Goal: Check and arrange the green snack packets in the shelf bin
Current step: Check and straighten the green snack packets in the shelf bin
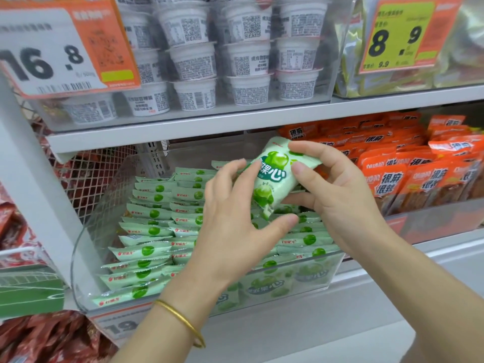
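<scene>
The white shelf was stocked in tiers, with white cups stacked above and orange packets stood in the neighbouring section. This left the clear bin on the lower tier as the place where the green goods were kept. Inside it, the green snack packets were laid flat and overlapped in rows running from front to back, probably so that each printed edge could be read and the rows kept tidy.

Above the bin's middle, one green packet was held lifted and tilted with its printed face turned toward the camera, a pose judged to suit checking it. It was pinched at its upper corner by the right grip, with thumb and forefinger on the face and the other fingers curled behind. The left grip was curved round the left edge, thumb under the lower end, apparently to steady it. A gold bangle was worn on the left wrist.
</scene>
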Demonstrator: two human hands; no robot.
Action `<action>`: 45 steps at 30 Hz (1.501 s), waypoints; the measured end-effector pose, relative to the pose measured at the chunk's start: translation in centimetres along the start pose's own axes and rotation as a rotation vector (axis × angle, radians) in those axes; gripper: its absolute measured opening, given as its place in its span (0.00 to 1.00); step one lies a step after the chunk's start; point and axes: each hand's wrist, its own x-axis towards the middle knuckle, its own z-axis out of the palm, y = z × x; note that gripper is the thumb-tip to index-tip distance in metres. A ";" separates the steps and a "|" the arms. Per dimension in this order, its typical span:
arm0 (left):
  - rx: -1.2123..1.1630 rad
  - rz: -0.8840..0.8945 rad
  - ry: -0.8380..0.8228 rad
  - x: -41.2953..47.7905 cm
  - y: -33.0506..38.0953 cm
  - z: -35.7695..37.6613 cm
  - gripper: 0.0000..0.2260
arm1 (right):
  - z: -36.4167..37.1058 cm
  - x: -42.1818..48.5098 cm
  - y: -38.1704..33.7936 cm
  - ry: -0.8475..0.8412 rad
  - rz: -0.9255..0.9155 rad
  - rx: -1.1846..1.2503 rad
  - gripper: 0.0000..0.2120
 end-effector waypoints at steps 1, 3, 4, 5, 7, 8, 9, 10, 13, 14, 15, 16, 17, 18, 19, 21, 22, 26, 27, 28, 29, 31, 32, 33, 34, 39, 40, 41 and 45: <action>-0.009 0.013 0.019 0.2 0.0 0.1 0.32 | 0.1 -0.1 -0.1 -0.022 -0.012 0.008 0.15; -0.075 0.030 0.045 0.7 0.2 -0.1 0.24 | 0.1 -0.1 -0.2 -0.044 -0.048 -0.001 0.19; -0.133 0.005 0.038 0.9 0.2 -0.3 0.22 | 0.0 -0.2 -0.2 -0.026 -0.081 -0.057 0.19; -0.203 -0.038 0.027 1.1 0.3 -0.5 0.20 | -0.2 -0.2 0.0 0.009 -0.128 -0.163 0.19; -0.394 -0.127 0.002 1.3 0.2 -0.7 0.19 | -0.6 -0.2 0.2 0.077 -0.241 -0.435 0.19; -0.488 -0.146 -0.016 1.3 0.3 -0.8 0.19 | -0.7 -0.2 0.2 0.097 -0.278 -0.523 0.17; -0.572 -0.159 -0.042 1.3 0.5 -0.9 0.19 | -0.7 -0.3 0.1 0.103 -0.290 -0.555 0.15; -0.662 -0.167 -0.071 1.1 0.7 -1.1 0.17 | -0.9 -0.4 0.0 0.102 -0.282 -0.546 0.13; -0.881 -0.143 -0.146 0.7 1.3 -1.5 0.18 | -1.3 -0.2 -0.1 0.087 -0.213 -0.420 0.11; -0.901 -0.106 -0.165 0.6 1.3 -1.4 0.18 | -1.4 -0.1 0.0 0.064 -0.176 -0.335 0.12; -0.906 -0.072 -0.175 0.5 1.3 -1.4 0.19 | -1.4 0.0 0.1 0.044 -0.130 -0.228 0.12; -0.903 -0.053 -0.177 0.5 1.1 -1.3 0.20 | -1.5 0.0 0.2 0.030 -0.078 -0.117 0.12; -0.900 -0.045 -0.179 0.4 1.1 -1.3 0.21 | -1.5 0.0 0.2 0.023 -0.040 -0.043 0.13; -0.898 -0.041 -0.184 0.3 0.9 -1.3 0.22 | -1.5 0.0 0.2 0.024 -0.016 -0.018 0.14; -0.902 -0.038 -0.196 0.2 0.7 -1.3 0.23 | -1.4 0.0 0.2 0.026 -0.001 -0.024 0.15; -0.918 -0.038 -0.231 0.1 0.5 -1.5 0.23 | -1.3 0.1 0.2 0.026 0.019 -0.041 0.16; -0.926 -0.048 -0.242 0.1 0.4 -1.7 0.23 | -1.2 0.1 0.3 0.026 0.026 -0.042 0.16; -0.926 -0.072 -0.238 0.2 0.5 -2.1 0.24 | -0.8 0.4 0.5 0.028 0.038 -0.029 0.17; -0.923 -0.074 -0.238 0.3 0.6 -2.2 0.24 | -0.8 0.4 0.5 0.025 0.035 -0.026 0.17; -0.922 -0.079 -0.239 0.3 0.7 -2.3 0.24 | -0.7 0.4 0.5 0.024 0.034 -0.027 0.16; -0.922 -0.086 -0.240 0.3 0.7 -2.3 0.24 | -0.7 0.4 0.5 0.027 0.034 -0.030 0.17; -0.914 -0.097 -0.233 0.3 0.7 -2.4 0.24 | -0.7 0.2 0.6 0.042 0.034 -0.045 0.17; -0.906 -0.106 -0.227 0.3 0.8 -2.3 0.23 | -0.7 0.1 0.7 0.051 0.029 -0.054 0.17; -0.897 -0.123 -0.211 0.3 0.8 -2.2 0.22 | -0.6 0.0 0.6 0.055 0.019 -0.065 0.17; -0.886 -0.148 -0.179 0.3 0.7 -2.1 0.21 | -0.6 -0.1 0.6 0.053 0.009 -0.080 0.17; -0.688 -0.369 0.131 0.7 -0.1 -1.4 0.14 | -1.2 -0.7 0.2 -0.077 0.036 -0.004 0.14; -0.687 -0.416 0.168 1.0 -0.5 -1.3 0.12 | -1.4 -0.8 0.1 -0.113 0.039 0.005 0.18; -0.705 -0.461 0.176 1.2 -0.8 -1.2 0.11 | -1.6 -0.9 -0.1 -0.140 0.028 -0.005 0.21; -0.772 -0.593 0.097 2.0 -1.4 -0.3 0.09 | -2.2 -0.9 -0.6 -0.207 -0.154 -0.440 0.27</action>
